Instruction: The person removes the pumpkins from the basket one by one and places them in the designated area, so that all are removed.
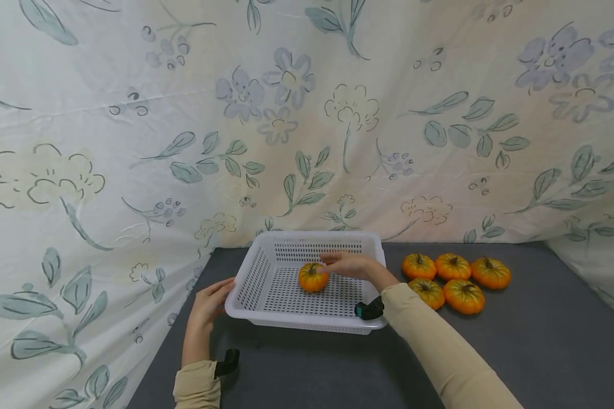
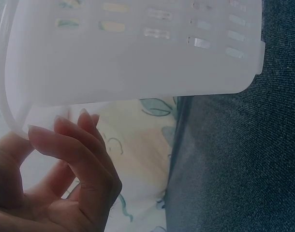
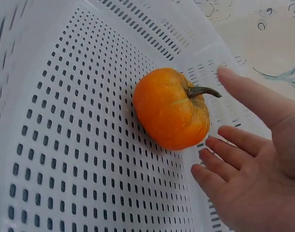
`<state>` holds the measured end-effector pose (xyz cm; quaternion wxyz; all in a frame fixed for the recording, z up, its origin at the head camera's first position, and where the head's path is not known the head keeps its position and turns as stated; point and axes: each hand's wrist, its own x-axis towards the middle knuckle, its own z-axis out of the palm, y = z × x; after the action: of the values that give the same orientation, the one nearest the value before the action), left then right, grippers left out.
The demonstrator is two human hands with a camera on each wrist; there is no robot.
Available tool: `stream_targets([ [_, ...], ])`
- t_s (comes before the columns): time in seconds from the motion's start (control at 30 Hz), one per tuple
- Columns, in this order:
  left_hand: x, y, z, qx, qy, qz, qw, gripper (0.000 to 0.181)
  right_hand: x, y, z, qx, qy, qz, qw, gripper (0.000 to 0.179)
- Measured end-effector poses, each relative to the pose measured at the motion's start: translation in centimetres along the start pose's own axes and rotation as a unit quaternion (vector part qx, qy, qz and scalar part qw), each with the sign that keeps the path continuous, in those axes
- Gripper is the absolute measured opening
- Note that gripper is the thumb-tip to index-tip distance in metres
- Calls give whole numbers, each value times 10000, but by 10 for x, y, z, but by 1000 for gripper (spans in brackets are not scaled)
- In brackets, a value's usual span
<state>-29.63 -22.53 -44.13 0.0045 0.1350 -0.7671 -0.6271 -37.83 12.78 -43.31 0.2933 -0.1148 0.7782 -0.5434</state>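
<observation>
A white perforated plastic basket [image 1: 307, 322] stands on the dark table with one small orange pumpkin [image 1: 312, 278] on its floor. At the basket's left end, my left hand [image 1: 211, 301] holds the rim; the left wrist view shows thumb and curled fingers [image 2: 70, 145] at the rim's corner. My right hand [image 1: 352, 266] reaches in over the basket's right side. In the right wrist view its fingers [image 3: 229, 154] are spread and straight beside the pumpkin [image 3: 169, 108], with a gap between them and nothing held. The pumpkin's dark stem points toward the thumb.
Right of the basket, several more small pumpkins [image 1: 463, 296] sit grouped in two rows on the dark table [image 1: 537, 341]. A floral cloth [image 1: 307, 142] hangs behind the table and along its left side. Black wrist cameras [image 1: 227, 363] are strapped to both wrists.
</observation>
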Motion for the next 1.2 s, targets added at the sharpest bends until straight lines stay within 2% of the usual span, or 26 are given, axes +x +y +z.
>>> stream_targets([
  [0.2, 0, 0, 0, 15, 12, -12, 10000, 54, 3, 4, -1, -300, -24, -11, 9995, 77],
  [0.57, -1, 0, 0, 7, 3, 2, 10000, 55, 2, 6, 0, -562, -471, -131, 9972, 77],
  [0.73, 1, -1, 0, 15, 29, -12, 10000, 53, 3, 6, 0, -644, -620, -212, 9958, 71],
  [0.97, 3, -2, -1, 59, -4, -16, 10000, 52, 3, 8, 1, -731, -349, -341, 9961, 61],
  [1.2, 3, -3, 0, -11, 2, -27, 10000, 52, 5, 9, 2, -899, -379, -394, 9944, 68],
])
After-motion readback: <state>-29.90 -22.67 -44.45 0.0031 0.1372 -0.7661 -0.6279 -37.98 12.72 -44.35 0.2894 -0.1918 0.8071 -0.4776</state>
